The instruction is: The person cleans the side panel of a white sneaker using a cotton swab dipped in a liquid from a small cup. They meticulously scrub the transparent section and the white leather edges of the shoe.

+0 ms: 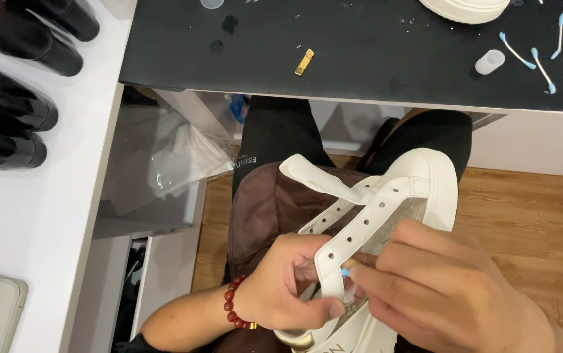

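A white sneaker (418,180) without laces rests on a brown cloth (262,206) over my lap, toe pointing away from me. My left hand (281,287), with a red bead bracelet on the wrist, pinches the shoe's eyelet flap near the opening. My right hand (445,294) holds a blue-tipped cotton swab (345,270) against the inner side of that flap. Most of the swab is hidden by my fingers.
A black desk mat (360,46) lies ahead with several used blue cotton swabs (543,49), a small white cap (489,62), a gold clip (304,62) and another white shoe's sole (467,9). Glossy black shoes (7,85) stand on the white shelf at left. Wooden floor below.
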